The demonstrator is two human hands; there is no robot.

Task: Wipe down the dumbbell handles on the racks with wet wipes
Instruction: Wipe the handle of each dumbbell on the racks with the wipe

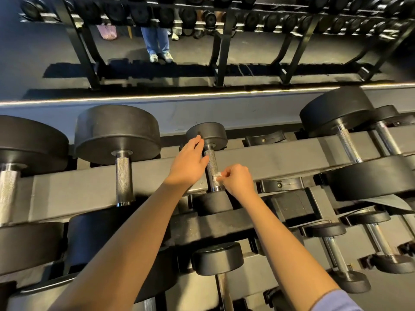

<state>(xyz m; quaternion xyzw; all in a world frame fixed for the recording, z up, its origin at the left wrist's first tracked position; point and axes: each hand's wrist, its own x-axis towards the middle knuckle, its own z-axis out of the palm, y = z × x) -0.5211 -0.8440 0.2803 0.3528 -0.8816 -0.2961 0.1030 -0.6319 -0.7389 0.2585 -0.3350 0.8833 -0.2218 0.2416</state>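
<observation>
So the small dumbbell [207, 132] sits mid-way along the top tier of the rack [280, 158], between a fat dumbbell [116, 133] on the left and a big dumbbell [336, 108] off to the right. The right hand [239, 180] has its fingers curled in, pinching a little balled-up white wet wipe [217, 177] right against the near end of the knurled handle [211, 163]. The left hand [188, 163] lies flat, fingers straight and close together, tips touching the far head of that same dumbbell, thumb just beside the handle. Behind the rack there's a mirror [33, 63] showing more racked weights and somebody's jeans [156, 39] and sneakers.
</observation>
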